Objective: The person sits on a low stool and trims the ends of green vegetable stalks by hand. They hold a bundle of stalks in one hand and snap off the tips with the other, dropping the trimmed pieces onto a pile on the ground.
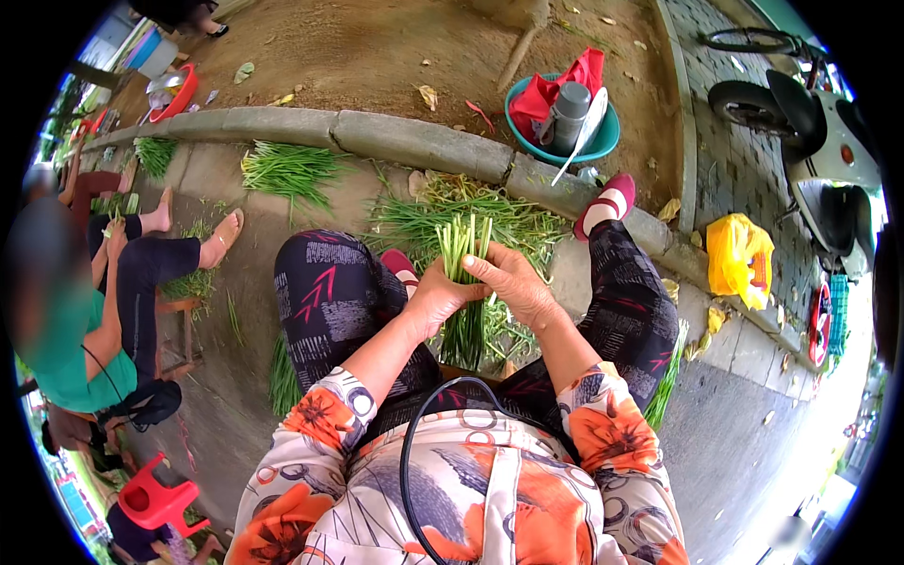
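Both hands are together between my knees around a bundle of long green stalks, likely garlic chives. Its pale cut-looking ends point up, away from me, and the dark green leaves hang down towards my lap. My left hand wraps the bundle from the left. From the right, my right hand closes on it, thumb laid across the pale stems. Just beyond lies a loose heap of green leaves and yellowed scraps. More green stalks lie beside my left thigh and my right thigh.
A concrete kerb runs across the front. Beyond it stands a teal basin holding a grey flask and red cloth. A chive pile lies ahead left. A yellow bag and scooter are right; a seated person works left.
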{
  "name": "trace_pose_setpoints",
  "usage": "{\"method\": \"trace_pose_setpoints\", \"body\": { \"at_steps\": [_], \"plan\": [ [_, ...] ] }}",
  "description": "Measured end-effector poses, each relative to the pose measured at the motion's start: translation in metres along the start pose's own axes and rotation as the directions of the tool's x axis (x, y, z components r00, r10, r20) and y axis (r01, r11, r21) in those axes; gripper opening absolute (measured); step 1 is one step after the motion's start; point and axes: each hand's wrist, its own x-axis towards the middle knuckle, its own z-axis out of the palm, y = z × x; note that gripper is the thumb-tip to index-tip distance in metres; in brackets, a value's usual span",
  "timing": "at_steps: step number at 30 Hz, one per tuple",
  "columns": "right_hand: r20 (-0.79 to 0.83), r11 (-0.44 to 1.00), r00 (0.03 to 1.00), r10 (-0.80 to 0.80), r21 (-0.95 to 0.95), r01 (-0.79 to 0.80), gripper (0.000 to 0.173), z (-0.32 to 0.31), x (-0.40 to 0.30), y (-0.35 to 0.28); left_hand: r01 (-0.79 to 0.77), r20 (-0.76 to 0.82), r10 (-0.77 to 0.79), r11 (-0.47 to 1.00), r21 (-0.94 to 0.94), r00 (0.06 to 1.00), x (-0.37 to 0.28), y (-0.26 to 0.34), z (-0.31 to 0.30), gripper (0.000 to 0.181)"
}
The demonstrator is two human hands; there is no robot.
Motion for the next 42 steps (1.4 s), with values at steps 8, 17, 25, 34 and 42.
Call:
{"method": "trace_pose_setpoints", "body": {
  "at_steps": [8,17,25,34,42],
  "plan": [
    [-0.081,0.955,0.986,0.147,0.271,-0.12,0.025,-0.015,0.016,0.024,0.117,-0.003,-0.117,0.993,-0.036,0.993,0.013,-0.006,0.011,0.036],
    [-0.046,0.768,0.996,0.075,0.64,-0.028,0.014,-0.036,0.023,0.053,0.164,-0.047,-0.168,0.983,-0.081,0.985,0.024,-0.006,0.016,0.019],
    [-0.041,0.774,0.983,0.18,0.622,-0.116,0.013,-0.033,0.014,0.042,0.225,-0.068,-0.229,0.972,-0.063,0.971,0.014,-0.006,0.008,0.011],
    [-0.199,0.819,0.959,0.201,0.572,-0.053,0.016,-0.042,0.022,0.059,0.19,-0.167,-0.201,0.978,-0.084,0.965,0.002,0.002,-0.016,0.021],
    [-0.063,0.691,0.994,0.087,0.722,-0.015,0.022,-0.037,0.009,0.028,0.115,-0.216,-0.108,0.993,0.016,0.97,0.015,0.015,-0.001,0.016]
  ]
}}
